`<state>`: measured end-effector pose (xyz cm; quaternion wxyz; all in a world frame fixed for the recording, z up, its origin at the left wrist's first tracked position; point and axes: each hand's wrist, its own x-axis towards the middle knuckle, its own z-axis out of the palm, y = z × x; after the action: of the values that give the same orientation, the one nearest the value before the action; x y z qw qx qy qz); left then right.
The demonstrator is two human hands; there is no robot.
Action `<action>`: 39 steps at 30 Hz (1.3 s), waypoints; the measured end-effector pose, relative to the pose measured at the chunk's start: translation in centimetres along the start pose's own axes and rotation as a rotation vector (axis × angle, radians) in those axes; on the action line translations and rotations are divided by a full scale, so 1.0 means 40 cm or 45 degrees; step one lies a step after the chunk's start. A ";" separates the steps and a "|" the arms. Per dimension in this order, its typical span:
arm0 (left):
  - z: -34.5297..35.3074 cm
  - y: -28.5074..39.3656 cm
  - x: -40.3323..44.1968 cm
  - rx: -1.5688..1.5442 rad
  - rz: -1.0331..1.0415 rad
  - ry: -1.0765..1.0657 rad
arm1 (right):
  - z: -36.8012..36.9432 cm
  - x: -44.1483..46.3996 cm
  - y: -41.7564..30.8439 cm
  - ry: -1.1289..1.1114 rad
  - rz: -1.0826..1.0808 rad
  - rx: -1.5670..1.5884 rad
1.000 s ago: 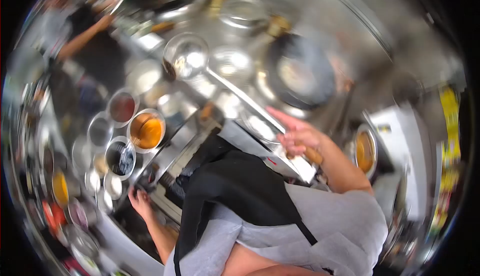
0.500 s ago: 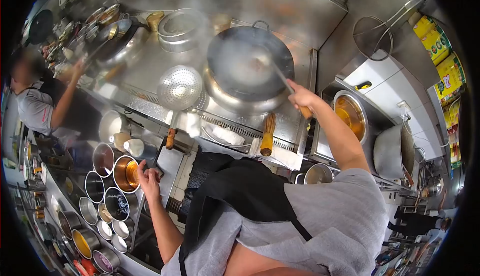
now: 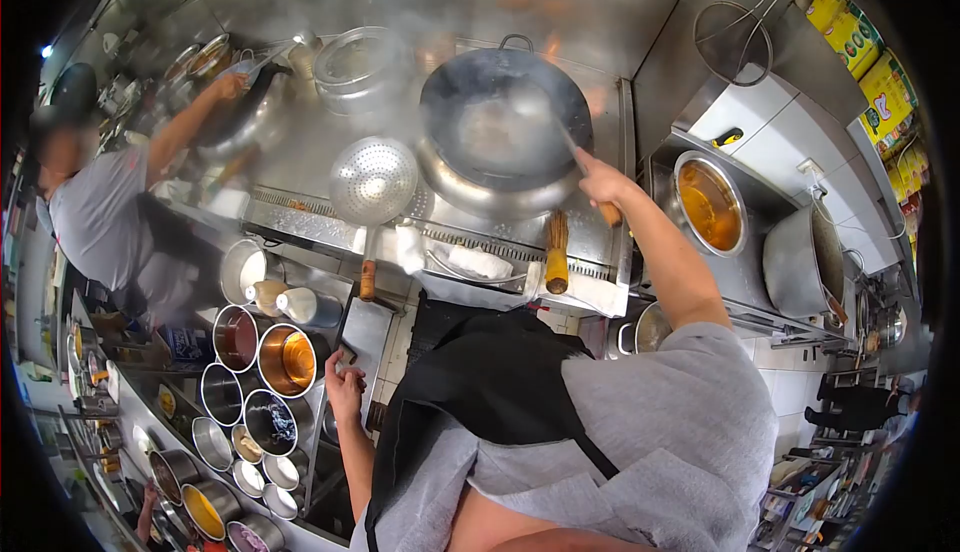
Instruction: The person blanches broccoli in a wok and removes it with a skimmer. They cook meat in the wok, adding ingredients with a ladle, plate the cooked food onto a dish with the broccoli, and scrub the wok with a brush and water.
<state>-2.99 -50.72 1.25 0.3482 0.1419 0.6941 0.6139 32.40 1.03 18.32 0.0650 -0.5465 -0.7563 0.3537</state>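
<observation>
My right hand (image 3: 603, 182) is closed round the wooden handle of a ladle (image 3: 568, 137), whose bowl is inside a large dark wok (image 3: 480, 147) and blurred by steam. The wok sits on a stove burner. My left hand (image 3: 345, 382) hangs beside the pot of amber liquid (image 3: 292, 359), its fingers partly curled and apart, with nothing visible in it. Between my hands and farther forward, a perforated strainer (image 3: 374, 182) lies on the stove with its wooden handle over the front edge. A bamboo brush (image 3: 557, 255) rests right of it.
Several sauce pots (image 3: 235, 339) and white bowls (image 3: 281, 470) stand at the left. A co-worker (image 3: 100, 212) works at another wok on the left. At the right are a pan of orange-brown liquid (image 3: 710, 203), a tall pot (image 3: 795, 270) and a hanging wire strainer (image 3: 733, 44).
The view has shifted slightly since half a second ago. My left hand's fingers have curled more. The co-worker's arm has extended towards their wok. A second ago, the ladle was outside the wok.
</observation>
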 end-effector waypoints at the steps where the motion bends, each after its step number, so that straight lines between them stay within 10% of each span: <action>1: -0.011 0.022 -0.018 0.000 -0.003 -0.002 | -0.003 -0.043 -0.018 -0.176 0.015 0.170; 3: -0.039 0.067 -0.057 0.223 -0.169 0.106 | -0.012 -0.106 -0.047 -0.350 0.032 0.338; 6: -0.164 -0.105 -0.055 0.822 0.640 0.028 | -0.015 -0.135 -0.062 -0.493 0.078 0.592; 14: -0.116 0.014 -0.122 0.179 -0.098 0.178 | 0.050 0.099 -0.085 0.313 0.119 0.073; 25: -0.150 -0.130 -0.070 0.357 0.086 0.039 | -0.022 -0.146 0.062 -0.171 -0.254 -0.749; 28: -0.044 0.006 -0.115 0.162 -0.229 0.257 | -0.114 -0.219 0.095 -0.150 -0.252 -0.914; 32: -0.189 -0.211 -0.052 0.749 0.461 0.004 | -0.177 -0.323 0.081 -0.224 -0.187 -0.571; 39: 0.095 0.071 -0.045 0.359 -0.263 0.209 | -0.081 -0.234 0.205 -0.241 -0.010 -0.420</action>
<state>0.13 -48.39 4.49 0.3282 0.0668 0.8102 0.4811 44.05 -4.39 18.44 -0.0956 -0.5112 -0.8088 0.2746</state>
